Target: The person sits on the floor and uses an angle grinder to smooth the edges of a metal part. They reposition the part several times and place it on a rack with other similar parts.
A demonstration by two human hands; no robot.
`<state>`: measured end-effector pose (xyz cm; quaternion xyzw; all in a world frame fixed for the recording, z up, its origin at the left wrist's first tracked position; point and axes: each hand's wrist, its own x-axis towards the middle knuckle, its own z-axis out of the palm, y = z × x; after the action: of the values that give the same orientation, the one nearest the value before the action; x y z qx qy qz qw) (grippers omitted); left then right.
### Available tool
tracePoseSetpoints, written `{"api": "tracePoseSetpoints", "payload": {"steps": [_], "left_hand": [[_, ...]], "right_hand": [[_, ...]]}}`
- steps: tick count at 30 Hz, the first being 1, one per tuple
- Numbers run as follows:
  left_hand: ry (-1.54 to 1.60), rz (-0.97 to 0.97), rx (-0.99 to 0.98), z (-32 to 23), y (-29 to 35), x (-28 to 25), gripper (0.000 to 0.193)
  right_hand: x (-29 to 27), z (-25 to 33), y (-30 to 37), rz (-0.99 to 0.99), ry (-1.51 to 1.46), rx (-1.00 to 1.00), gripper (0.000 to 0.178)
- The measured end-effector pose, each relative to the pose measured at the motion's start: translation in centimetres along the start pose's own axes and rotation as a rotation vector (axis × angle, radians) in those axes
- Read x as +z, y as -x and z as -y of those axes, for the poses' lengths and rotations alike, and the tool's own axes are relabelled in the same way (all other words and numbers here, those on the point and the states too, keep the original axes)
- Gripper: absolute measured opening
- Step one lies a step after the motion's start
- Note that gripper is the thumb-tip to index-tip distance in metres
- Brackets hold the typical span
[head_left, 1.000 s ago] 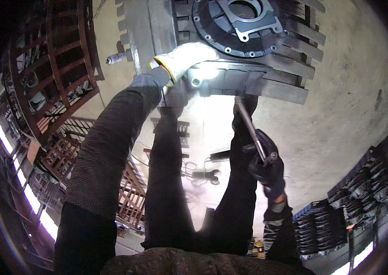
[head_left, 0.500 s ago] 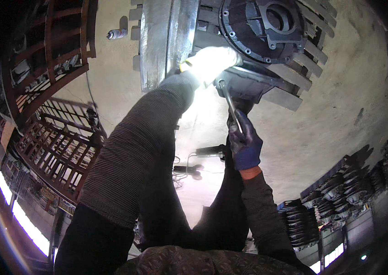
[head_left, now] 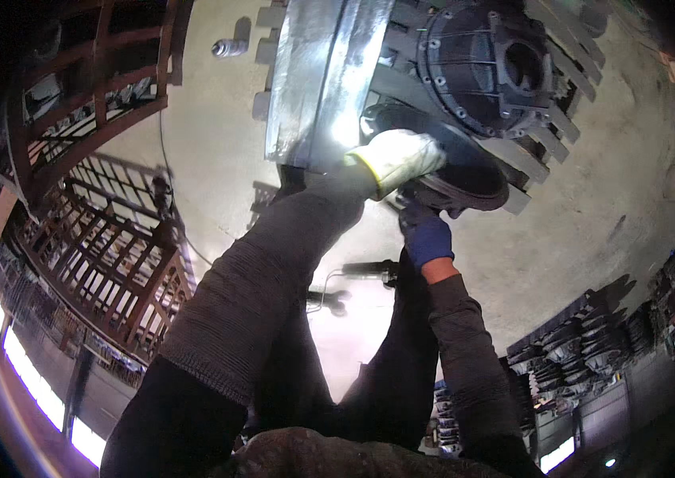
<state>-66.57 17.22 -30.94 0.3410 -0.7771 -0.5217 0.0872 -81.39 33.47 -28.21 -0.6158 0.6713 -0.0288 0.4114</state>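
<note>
Left hand [head_left: 403, 159]: white-gloved, laid on dark casting [head_left: 477, 163]; finger opening cannot be told.
Right hand [head_left: 427, 233]: blue-gloved, placed at casting's near edge; grip obscured.

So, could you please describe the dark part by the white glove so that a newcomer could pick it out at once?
Find the slatted pallet at the top of the picture, then the round housing with a big hole. Just below the housing, at the pallet's near edge, lies the dark, rounded part. Unlike the housing, it has the white-gloved left hand over it.
</note>
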Motion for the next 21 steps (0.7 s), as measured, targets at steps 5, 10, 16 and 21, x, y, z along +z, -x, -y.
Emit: {"api": "tracePoseSetpoints", "payload": {"steps": [5, 10, 16, 21], "left_hand": [[-0.074, -0.054, -0.017, -0.1, -0.7, 0.1, 0.021], [-0.095, -0.031, -0.043, 0.6, -0.8, 1.1, 0.023], [-0.059, 0.004, -0.113, 2.4, -1.3, 3.0, 0.035], [-0.235, 0.037, -0.070, 3.5, -1.8, 4.0, 0.034]], "right_hand": [[0.7, 2.1, 5.5, 0.040, -0.865, 0.471, 0.032], [-3.6, 4.1, 5.2, 0.012, -0.632, 0.186, 0.023], [-11.7, 3.6, 1.2, 0.777, 0.283, -0.029, 0.022], [-7.1, 7.6, 4.1, -0.041, -1.584, 0.826, 0.021]]}}
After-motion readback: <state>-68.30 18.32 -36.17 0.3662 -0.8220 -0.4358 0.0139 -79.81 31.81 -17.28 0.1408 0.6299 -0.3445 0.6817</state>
